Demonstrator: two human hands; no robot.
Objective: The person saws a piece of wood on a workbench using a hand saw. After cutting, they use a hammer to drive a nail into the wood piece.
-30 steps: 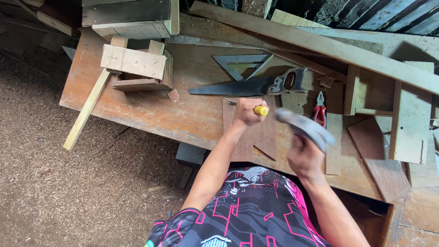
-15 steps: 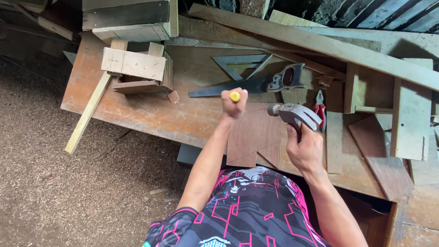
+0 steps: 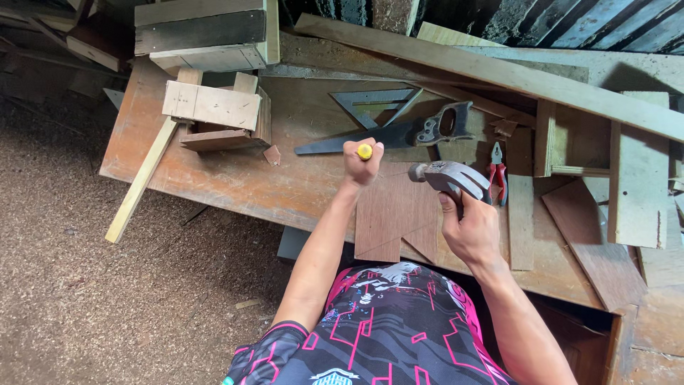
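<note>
My left hand (image 3: 361, 165) grips a tool with a yellow handle end (image 3: 365, 151), held upright over the far edge of a brown plywood piece (image 3: 399, 214) with a notch cut in its near edge. My right hand (image 3: 470, 232) holds a steel claw hammer (image 3: 449, 177), its head level with and just right of the yellow-ended tool. The plywood lies flat on the worn wooden workbench (image 3: 235, 182).
A handsaw (image 3: 399, 134) and a metal triangle square (image 3: 374, 103) lie beyond my hands. Red-handled pliers (image 3: 497, 171) rest to the right. A small wooden box frame (image 3: 217, 114), long planks (image 3: 499, 68) and offcuts (image 3: 638, 192) crowd the bench; sawdust floor at left.
The hammer swung from raised near my body down toward the yellow-ended tool. My left hand shifted slightly farther up the plywood.
</note>
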